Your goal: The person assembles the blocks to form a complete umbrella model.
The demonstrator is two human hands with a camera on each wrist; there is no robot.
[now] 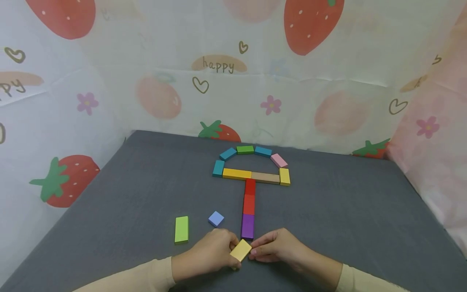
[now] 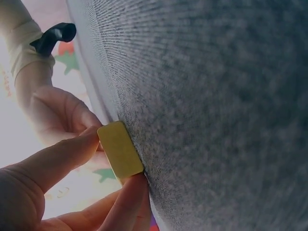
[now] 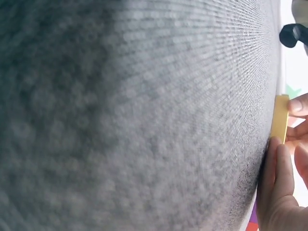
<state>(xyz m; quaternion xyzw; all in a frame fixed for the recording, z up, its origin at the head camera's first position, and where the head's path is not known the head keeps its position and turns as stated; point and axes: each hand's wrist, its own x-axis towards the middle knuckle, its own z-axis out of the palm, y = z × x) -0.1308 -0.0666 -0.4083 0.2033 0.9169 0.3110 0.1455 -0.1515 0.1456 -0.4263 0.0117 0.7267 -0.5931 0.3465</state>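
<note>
Near the front of the table my left hand (image 1: 213, 251) pinches a yellow block (image 1: 240, 250) between thumb and fingers. The block lies slanted, just below the purple block (image 1: 247, 226). From the other side, my right hand (image 1: 281, 248) has its fingertips against the block's right end, and its thumb stands apart in the right wrist view. The left wrist view shows the yellow block (image 2: 120, 150) close to the grey cloth, with the left thumb (image 2: 67, 156) at one end. Above the purple block run two red blocks (image 1: 249, 196) in a line.
A half ring of coloured blocks, with a green block (image 1: 245, 150) at its top, sits on a yellow bar (image 1: 237, 174) and a brown bar (image 1: 265, 178). Loose on the left lie a lime-green block (image 1: 181, 229) and a small blue block (image 1: 216, 218). Printed cloth (image 1: 226, 89) hangs behind.
</note>
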